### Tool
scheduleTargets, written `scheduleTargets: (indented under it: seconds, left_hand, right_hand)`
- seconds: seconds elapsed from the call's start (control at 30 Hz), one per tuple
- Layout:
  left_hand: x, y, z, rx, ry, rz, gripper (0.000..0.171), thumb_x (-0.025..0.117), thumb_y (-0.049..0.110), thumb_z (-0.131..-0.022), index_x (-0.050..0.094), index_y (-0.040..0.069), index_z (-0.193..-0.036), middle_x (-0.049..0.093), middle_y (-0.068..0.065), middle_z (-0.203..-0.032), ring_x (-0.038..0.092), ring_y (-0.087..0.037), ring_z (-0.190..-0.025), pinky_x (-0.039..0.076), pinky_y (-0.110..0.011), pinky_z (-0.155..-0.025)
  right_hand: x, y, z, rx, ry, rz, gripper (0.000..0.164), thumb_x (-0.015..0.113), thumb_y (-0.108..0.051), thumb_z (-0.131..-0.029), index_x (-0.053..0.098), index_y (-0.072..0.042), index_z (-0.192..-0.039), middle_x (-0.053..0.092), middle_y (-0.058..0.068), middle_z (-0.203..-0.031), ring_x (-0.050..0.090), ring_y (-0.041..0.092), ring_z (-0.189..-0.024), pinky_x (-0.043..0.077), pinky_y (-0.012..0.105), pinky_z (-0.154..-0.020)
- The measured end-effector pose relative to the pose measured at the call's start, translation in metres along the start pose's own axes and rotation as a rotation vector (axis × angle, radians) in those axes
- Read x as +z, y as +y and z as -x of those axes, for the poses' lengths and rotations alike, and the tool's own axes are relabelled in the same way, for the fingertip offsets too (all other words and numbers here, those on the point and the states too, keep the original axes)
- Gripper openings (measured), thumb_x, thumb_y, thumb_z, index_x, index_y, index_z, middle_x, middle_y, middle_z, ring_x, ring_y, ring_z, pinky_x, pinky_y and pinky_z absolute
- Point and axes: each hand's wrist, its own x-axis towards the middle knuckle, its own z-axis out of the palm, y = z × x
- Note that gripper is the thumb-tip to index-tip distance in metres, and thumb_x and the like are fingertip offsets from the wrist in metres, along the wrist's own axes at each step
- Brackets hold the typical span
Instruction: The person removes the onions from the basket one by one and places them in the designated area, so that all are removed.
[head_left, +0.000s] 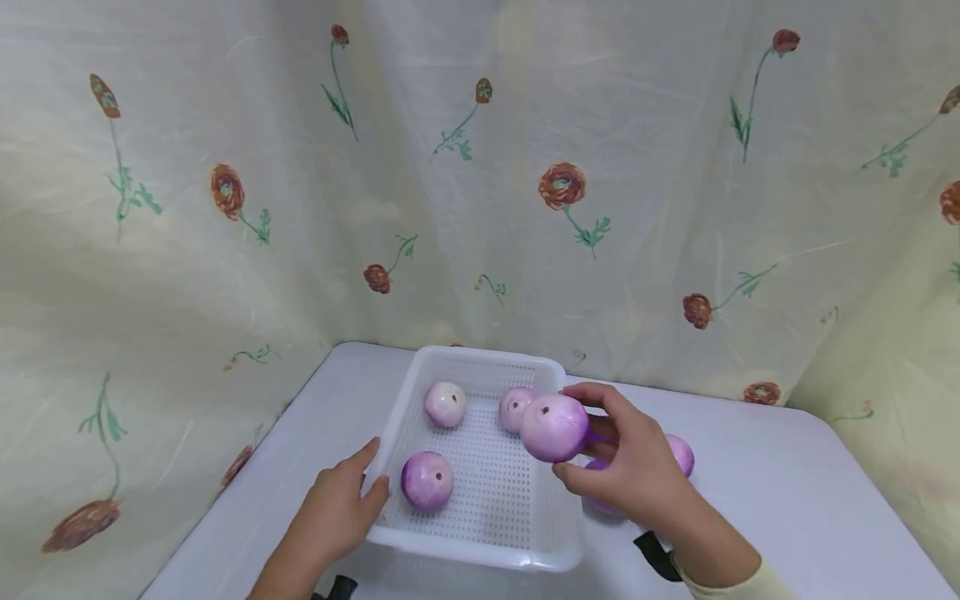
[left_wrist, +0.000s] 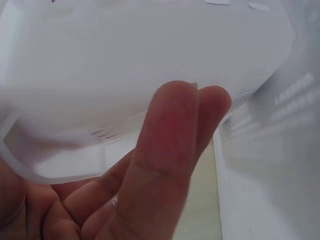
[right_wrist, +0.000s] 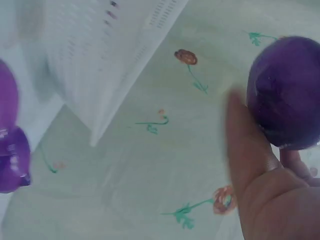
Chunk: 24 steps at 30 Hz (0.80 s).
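Right grip (head_left: 628, 458) curled round a glossy, pale-topped purple globe (head_left: 552, 429), left grip (head_left: 341, 507) closed on basket (head_left: 487, 492)

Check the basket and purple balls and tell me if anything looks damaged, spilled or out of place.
Nothing stands out: three balls sit in the white basket, the right hand holds a fourth ball, and two more balls lie on the table alongside, partly hidden. No spill or break shows.

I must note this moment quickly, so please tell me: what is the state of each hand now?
Left hand: closed, holding the white basket by its left edge.
Right hand: closed, holding a round purple-and-white object.
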Motion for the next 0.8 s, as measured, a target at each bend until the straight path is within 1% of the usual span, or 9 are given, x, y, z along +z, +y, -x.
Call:
scheduleTargets:
  seconds: [0.1,0.2,0.3,0.37,0.4,0.57,0.6,0.7,0.8]
  left_hand:
    - [-0.001,0.001,0.000,0.003,0.005,-0.008,0.061,0.067,0.019,-0.102,0.047,-0.002,-0.157,0.060,-0.005,-0.072,0.053,-0.016,-0.061,0.048,-0.035,-0.056]
    - [-0.001,0.001,0.000,0.007,0.008,-0.016,0.061,0.067,0.019,-0.102,0.047,-0.003,-0.156,0.067,-0.006,-0.079,0.058,-0.016,-0.067,0.051,-0.036,-0.059]
    - [-0.002,0.000,0.000,0.011,0.012,-0.024,0.061,0.066,0.019,-0.102,0.047,-0.004,-0.156,0.065,-0.005,-0.076,0.060,-0.016,-0.071,0.054,-0.038,-0.063]
    - [-0.003,-0.001,0.001,0.017,0.017,-0.026,0.061,0.066,0.019,-0.102,0.047,-0.004,-0.155,0.063,-0.005,-0.073,0.060,-0.017,-0.072,0.055,-0.039,-0.065]
    - [-0.004,-0.001,0.001,0.022,0.024,-0.028,0.061,0.067,0.019,-0.102,0.048,-0.005,-0.155,0.066,-0.006,-0.076,0.061,-0.017,-0.074,0.055,-0.040,-0.066]
    - [-0.004,-0.001,0.002,0.022,0.026,-0.022,0.061,0.067,0.019,-0.102,0.048,-0.006,-0.154,0.071,-0.010,-0.084,0.062,-0.018,-0.074,0.056,-0.041,-0.064]
    - [-0.003,0.000,0.002,0.020,0.026,-0.024,0.061,0.067,0.019,-0.101,0.049,-0.005,-0.154,0.072,-0.010,-0.087,0.062,-0.017,-0.075,0.057,-0.041,-0.064]
    - [-0.003,0.001,0.002,0.016,0.018,-0.026,0.061,0.067,0.019,-0.102,0.048,-0.005,-0.155,0.066,-0.006,-0.077,0.061,-0.017,-0.071,0.055,-0.039,-0.062]
    - [-0.002,0.001,0.001,0.027,0.024,-0.036,0.061,0.067,0.019,-0.102,0.049,-0.004,-0.154,0.066,-0.006,-0.077,0.059,-0.017,-0.070,0.054,-0.038,-0.062]
  right_hand:
    - [-0.011,0.007,0.012,-0.003,0.011,-0.038,0.081,0.097,-0.007,-0.073,0.054,-0.017,-0.141,0.061,0.009,-0.139,0.070,0.024,-0.117,0.057,0.032,-0.090]
    - [-0.020,0.016,0.023,-0.022,0.015,-0.095,0.080,0.096,0.000,-0.072,0.054,-0.011,-0.140,0.058,0.013,-0.139,0.070,0.025,-0.116,0.056,0.031,-0.092]
    - [-0.025,0.026,0.034,-0.015,0.024,-0.137,0.080,0.094,0.006,-0.072,0.053,-0.005,-0.140,0.057,0.017,-0.140,0.070,0.025,-0.116,0.056,0.030,-0.093]
    - [-0.028,0.032,0.041,0.008,0.039,-0.143,0.080,0.094,0.005,-0.072,0.053,-0.005,-0.141,0.057,0.018,-0.141,0.069,0.022,-0.116,0.055,0.029,-0.094]
    - [-0.030,0.035,0.045,0.019,0.048,-0.142,0.081,0.094,0.005,-0.072,0.054,-0.006,-0.141,0.058,0.018,-0.141,0.068,0.021,-0.117,0.055,0.029,-0.094]
    - [-0.038,0.050,0.064,0.057,0.089,-0.055,0.080,0.097,-0.002,-0.072,0.057,-0.012,-0.141,0.061,0.011,-0.139,0.064,0.015,-0.119,0.058,0.029,-0.090]
    - [-0.039,0.054,0.067,0.065,0.094,-0.042,0.080,0.097,-0.003,-0.072,0.057,-0.012,-0.141,0.061,0.011,-0.139,0.065,0.015,-0.117,0.058,0.029,-0.089]
    - [-0.040,0.065,0.078,0.099,0.109,0.008,0.078,0.097,-0.004,-0.073,0.058,-0.011,-0.141,0.063,0.012,-0.138,0.069,0.016,-0.107,0.059,0.029,-0.084]
    - [-0.037,0.075,0.087,0.152,0.106,0.046,0.076,0.097,-0.007,-0.074,0.058,-0.010,-0.140,0.064,0.014,-0.136,0.071,0.017,-0.097,0.058,0.028,-0.081]
